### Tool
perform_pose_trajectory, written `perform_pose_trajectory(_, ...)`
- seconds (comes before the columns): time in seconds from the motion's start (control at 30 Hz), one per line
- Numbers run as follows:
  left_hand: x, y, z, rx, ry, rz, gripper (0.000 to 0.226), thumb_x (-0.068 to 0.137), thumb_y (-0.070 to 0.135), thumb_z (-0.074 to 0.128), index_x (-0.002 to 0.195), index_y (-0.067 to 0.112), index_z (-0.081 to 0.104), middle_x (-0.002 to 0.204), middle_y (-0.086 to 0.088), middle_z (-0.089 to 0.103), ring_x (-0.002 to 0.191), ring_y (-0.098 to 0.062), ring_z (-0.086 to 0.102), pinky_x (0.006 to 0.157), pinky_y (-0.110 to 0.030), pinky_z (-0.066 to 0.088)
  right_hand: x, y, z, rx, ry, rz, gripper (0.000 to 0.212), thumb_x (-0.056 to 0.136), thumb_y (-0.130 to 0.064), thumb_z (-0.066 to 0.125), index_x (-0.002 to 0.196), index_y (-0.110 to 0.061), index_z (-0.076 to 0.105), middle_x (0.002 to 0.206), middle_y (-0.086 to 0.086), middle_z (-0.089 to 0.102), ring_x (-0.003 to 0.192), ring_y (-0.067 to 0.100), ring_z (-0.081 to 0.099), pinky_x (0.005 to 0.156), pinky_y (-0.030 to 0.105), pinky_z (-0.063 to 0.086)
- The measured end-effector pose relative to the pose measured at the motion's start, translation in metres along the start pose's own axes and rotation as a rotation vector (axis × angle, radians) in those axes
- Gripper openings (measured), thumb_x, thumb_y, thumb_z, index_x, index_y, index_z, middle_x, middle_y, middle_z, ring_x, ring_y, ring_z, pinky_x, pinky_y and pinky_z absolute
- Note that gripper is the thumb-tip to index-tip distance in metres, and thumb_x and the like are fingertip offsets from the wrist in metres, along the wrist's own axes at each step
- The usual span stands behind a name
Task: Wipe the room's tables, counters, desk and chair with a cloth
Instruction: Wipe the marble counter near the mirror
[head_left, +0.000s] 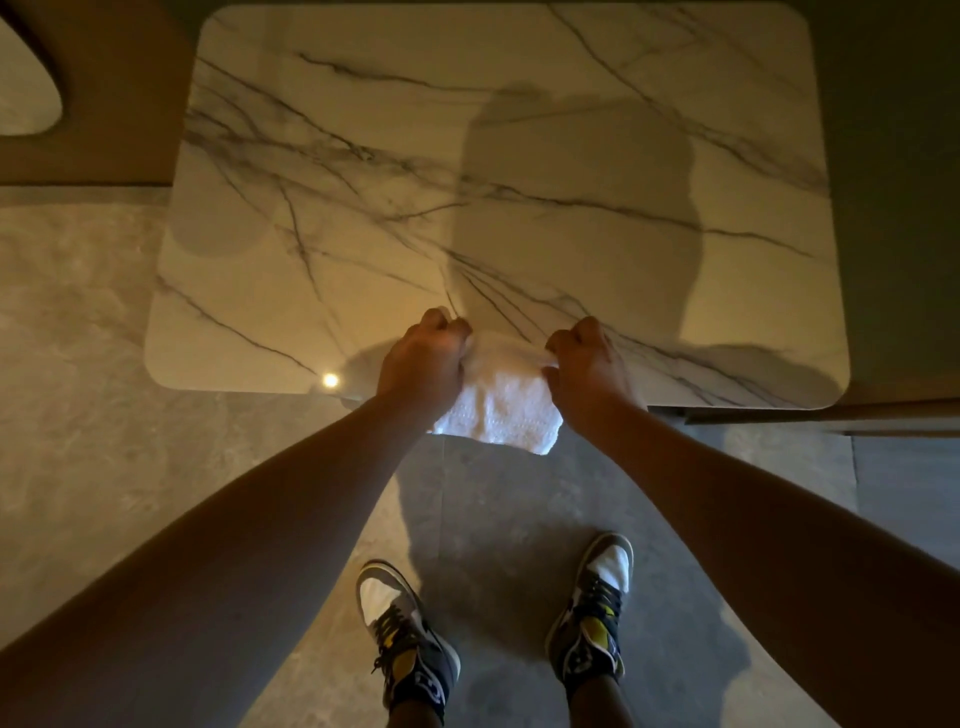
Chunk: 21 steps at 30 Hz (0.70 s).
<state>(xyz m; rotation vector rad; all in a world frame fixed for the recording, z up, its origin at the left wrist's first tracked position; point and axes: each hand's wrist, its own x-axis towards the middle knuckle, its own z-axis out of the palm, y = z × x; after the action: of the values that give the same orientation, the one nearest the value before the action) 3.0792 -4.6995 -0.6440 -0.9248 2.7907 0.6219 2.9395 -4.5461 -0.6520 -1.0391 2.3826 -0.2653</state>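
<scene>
Gripping a white cloth (501, 400) at the near edge of the marble table (363, 156), left hand (423, 358) and right hand (587, 364) each clenched on an upper corner, cloth stretched between them. Hanging partly past the rim, above the grey floor (78, 312). Bare tabletop stretching wide beyond, rounded corners, shadowed at right. Standing close: two sneakers (405, 634) below the edge, open tile on the left side.

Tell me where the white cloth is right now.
In the head view, the cloth hangs between the left hand and right hand, which both grip it at the marble table's near edge.
</scene>
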Motion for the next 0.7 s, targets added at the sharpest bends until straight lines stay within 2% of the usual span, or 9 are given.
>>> perform_pose_trajectory(0.13, -0.020, 0.009, -0.018, -0.122, -0.035, -0.047, 0.034, 0.085, 0.000, 0.062, 0.118, 0.006, 0.069, 0.116, -0.017, 0.056, 0.094, -0.037, 0.060, 0.074, -0.030, 0.043, -0.027, 0.004, -0.026, 0.100, -0.074, -0.036, 0.009, 0.097, -0.015, 0.058, 0.103, -0.021, 0.057, 0.097, -0.002, 0.056, 0.089, 0.020, 0.058, 0.068, 0.030, 0.041)
perform_pose_trajectory(0.2, -0.033, 0.018, -0.039, -0.169, -0.043, -0.033, 0.028, 0.085, -0.001, 0.061, 0.110, 0.006, 0.071, 0.107, -0.016, 0.059, 0.090, -0.035, 0.061, 0.072, -0.027, 0.037, -0.047, 0.002, -0.050, 0.139, -0.072, -0.047, 0.007, 0.098, -0.015, 0.057, 0.101, -0.022, 0.057, 0.094, -0.003, 0.059, 0.084, 0.016, 0.056, 0.064, 0.026, 0.039)
perform_pose_trajectory(0.3, -0.049, 0.038, -0.082, -0.224, -0.075, -0.029, 0.019, 0.088, 0.003, 0.061, 0.103, 0.011, 0.069, 0.093, -0.006, 0.056, 0.087, -0.030, 0.060, 0.069, -0.027, 0.034, -0.074, -0.009, -0.094, 0.197, -0.004, -0.051, 0.005, 0.099, -0.018, 0.058, 0.100, -0.023, 0.059, 0.091, -0.007, 0.058, 0.078, 0.008, 0.053, 0.061, 0.020, 0.038)
perform_pose_trajectory(0.37, -0.057, 0.054, -0.115, -0.267, -0.044, 0.008, 0.016, 0.089, 0.003, 0.061, 0.101, 0.010, 0.068, 0.092, -0.005, 0.059, 0.087, -0.029, 0.060, 0.069, -0.030, 0.037, -0.093, -0.019, -0.126, 0.209, 0.038, -0.052, 0.003, 0.100, -0.021, 0.057, 0.101, -0.023, 0.059, 0.093, -0.007, 0.058, 0.077, 0.007, 0.053, 0.062, 0.020, 0.038)
perform_pose_trajectory(0.5, -0.075, 0.085, -0.187, -0.303, 0.000, 0.141, 0.019, 0.091, 0.002, 0.061, 0.107, 0.007, 0.068, 0.100, -0.012, 0.066, 0.090, -0.030, 0.062, 0.079, -0.041, 0.051, -0.133, -0.041, -0.198, 0.252, 0.118, -0.006, 0.010, 0.101, -0.020, 0.053, 0.099, -0.031, 0.053, 0.090, -0.007, 0.057, 0.078, 0.009, 0.055, 0.064, 0.025, 0.044)
perform_pose_trajectory(0.6, -0.089, 0.111, -0.246, -0.283, 0.034, 0.265, 0.024, 0.094, 0.006, 0.059, 0.115, 0.017, 0.060, 0.101, -0.004, 0.063, 0.092, -0.024, 0.058, 0.077, -0.041, 0.050, -0.172, -0.062, -0.255, 0.226, 0.203, -0.013, 0.018, 0.100, -0.016, 0.052, 0.097, -0.033, 0.047, 0.085, -0.008, 0.054, 0.073, 0.012, 0.055, 0.060, 0.025, 0.044)
perform_pose_trajectory(0.7, -0.102, 0.140, -0.306, -0.290, 0.072, 0.389, 0.026, 0.093, 0.005, 0.058, 0.112, 0.023, 0.057, 0.102, 0.003, 0.061, 0.094, -0.018, 0.055, 0.075, -0.035, 0.047, -0.213, -0.083, -0.314, 0.215, 0.289, 0.006, 0.016, 0.097, -0.011, 0.053, 0.101, -0.026, 0.054, 0.089, -0.005, 0.057, 0.079, 0.019, 0.056, 0.065, 0.033, 0.049)
